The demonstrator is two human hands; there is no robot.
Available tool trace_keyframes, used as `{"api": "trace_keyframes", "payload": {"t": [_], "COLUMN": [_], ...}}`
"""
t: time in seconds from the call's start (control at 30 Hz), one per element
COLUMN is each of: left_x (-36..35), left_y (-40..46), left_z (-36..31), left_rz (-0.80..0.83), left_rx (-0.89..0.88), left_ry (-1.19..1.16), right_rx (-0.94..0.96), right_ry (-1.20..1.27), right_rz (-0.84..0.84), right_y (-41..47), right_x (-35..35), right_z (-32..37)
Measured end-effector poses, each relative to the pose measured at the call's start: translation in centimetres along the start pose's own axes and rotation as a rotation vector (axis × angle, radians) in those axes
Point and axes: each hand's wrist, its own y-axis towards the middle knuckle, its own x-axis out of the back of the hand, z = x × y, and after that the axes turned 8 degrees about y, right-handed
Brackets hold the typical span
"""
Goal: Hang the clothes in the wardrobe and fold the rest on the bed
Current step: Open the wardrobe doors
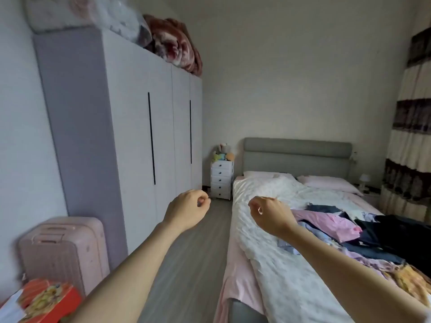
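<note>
Two bare hands are held out in front of the body with nothing in them: the left hand [186, 209] is raised over the grey wood-look floor [186, 264] with its fingers curled loosely inward, and the right hand [270, 216] is raised over the near edge of the bed with its fingers likewise curled. The tall white wardrobe [130, 136] with long black handles is seen along the left wall, its doors closed. A loose heap of pink, navy, blue and yellow clothes [345, 236] is spread on the white quilted bed [268, 264] with a grey headboard, to the right of the right hand and apart from it. A pale pink hard-shell suitcase [63, 250] is stood beside the wardrobe. A small white drawer chest [221, 180] is placed between wardrobe and bed.
</note>
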Motion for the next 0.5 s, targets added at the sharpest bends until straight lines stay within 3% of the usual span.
{"api": "trace_keyframes", "payload": {"t": [0.23, 0.5], "left_x": [-7.6, -7.2], "left_y": [4.6, 19.3], "left_z": [10.9, 25.9], "left_rz": [0.006, -0.059], "left_rx": [0.141, 0.249], "left_ry": [-0.1, -0.141], "right_rx": [-0.033, -0.018], "right_ry": [0.2, 0.273], "right_rz": [0.118, 0.219], "right_y": [8.1, 27.6], "right_x": [-12.8, -23.2], "right_z": [-0.9, 2.5]}}
